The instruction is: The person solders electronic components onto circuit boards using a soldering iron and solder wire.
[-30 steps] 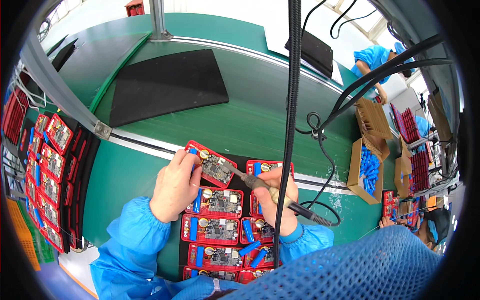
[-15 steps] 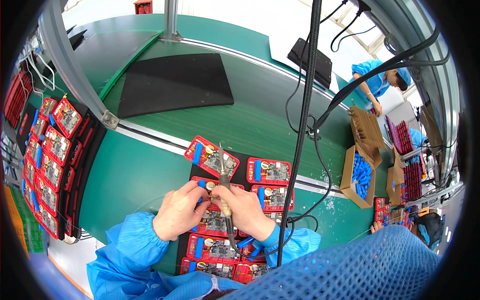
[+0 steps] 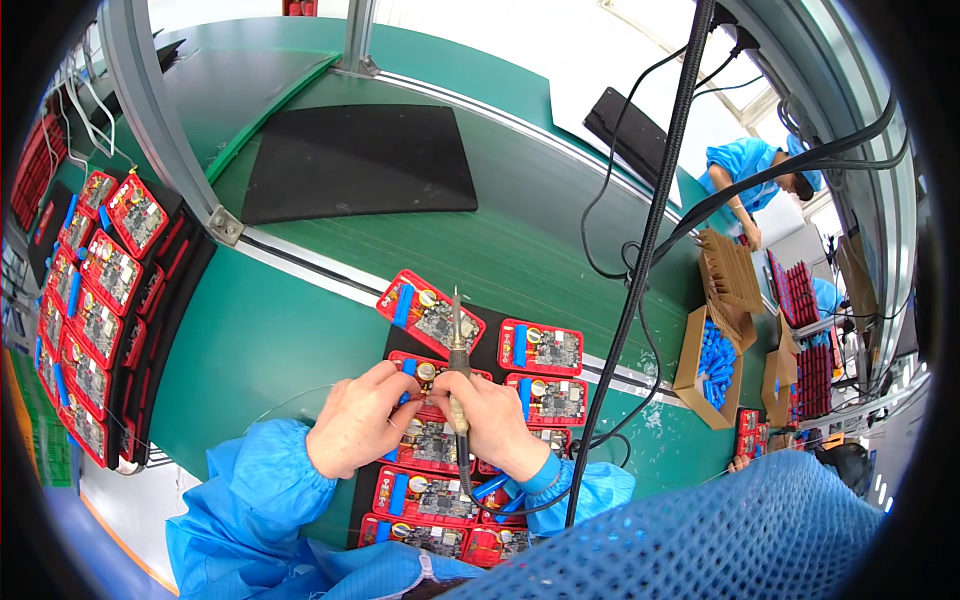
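Whereas a second earlier the left hand (image 3: 358,425) had been at the tilted red unit (image 3: 430,318) with the soldering iron (image 3: 458,352) lowered to it, both hands were now together over the lower red unit (image 3: 427,371), just nearer the person. The right hand (image 3: 490,415) kept its fingers wrapped around the iron's handle, tip pointing away, seemingly above the tilted unit. The left hand's fingertips were drawn narrow beside a blue cylinder (image 3: 408,369) in the lower unit; whether they gripped anything, I could not tell. The lower unit lay among similar units above the green surface (image 3: 250,360). That shift suggested that attention had passed to this unit, with fingerwork rather than heating in hand.
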A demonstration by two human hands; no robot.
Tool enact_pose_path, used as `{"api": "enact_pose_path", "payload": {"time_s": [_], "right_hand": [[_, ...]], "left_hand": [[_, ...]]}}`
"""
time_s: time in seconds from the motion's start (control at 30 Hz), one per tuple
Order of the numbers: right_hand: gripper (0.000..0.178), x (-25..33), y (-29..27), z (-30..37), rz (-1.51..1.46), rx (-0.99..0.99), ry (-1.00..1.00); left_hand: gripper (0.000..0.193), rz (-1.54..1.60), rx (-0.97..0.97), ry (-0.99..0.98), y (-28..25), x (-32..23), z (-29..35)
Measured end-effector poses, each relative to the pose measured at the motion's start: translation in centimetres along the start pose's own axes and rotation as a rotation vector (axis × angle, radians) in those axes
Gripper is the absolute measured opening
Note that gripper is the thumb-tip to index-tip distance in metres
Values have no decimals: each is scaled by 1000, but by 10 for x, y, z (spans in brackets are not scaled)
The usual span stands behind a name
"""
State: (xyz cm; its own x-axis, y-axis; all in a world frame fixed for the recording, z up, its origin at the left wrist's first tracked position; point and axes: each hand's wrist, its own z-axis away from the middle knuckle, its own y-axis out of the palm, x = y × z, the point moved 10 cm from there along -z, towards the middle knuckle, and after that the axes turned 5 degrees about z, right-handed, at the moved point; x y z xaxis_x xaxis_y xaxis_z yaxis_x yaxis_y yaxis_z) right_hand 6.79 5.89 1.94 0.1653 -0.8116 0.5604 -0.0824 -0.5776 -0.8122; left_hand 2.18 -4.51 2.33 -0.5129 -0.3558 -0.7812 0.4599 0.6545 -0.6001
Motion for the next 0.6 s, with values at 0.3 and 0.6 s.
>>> {"api": "enact_pose_path", "payload": {"time_s": [0.3, 0.6], "right_hand": [[30, 11, 1, 5, 50, -6, -69], [30, 8, 3, 5, 68, -55, -76]], "left_hand": [[9, 6, 45, 66, 5, -4, 0], [7, 72, 28, -99, 6, 13, -1]]}}
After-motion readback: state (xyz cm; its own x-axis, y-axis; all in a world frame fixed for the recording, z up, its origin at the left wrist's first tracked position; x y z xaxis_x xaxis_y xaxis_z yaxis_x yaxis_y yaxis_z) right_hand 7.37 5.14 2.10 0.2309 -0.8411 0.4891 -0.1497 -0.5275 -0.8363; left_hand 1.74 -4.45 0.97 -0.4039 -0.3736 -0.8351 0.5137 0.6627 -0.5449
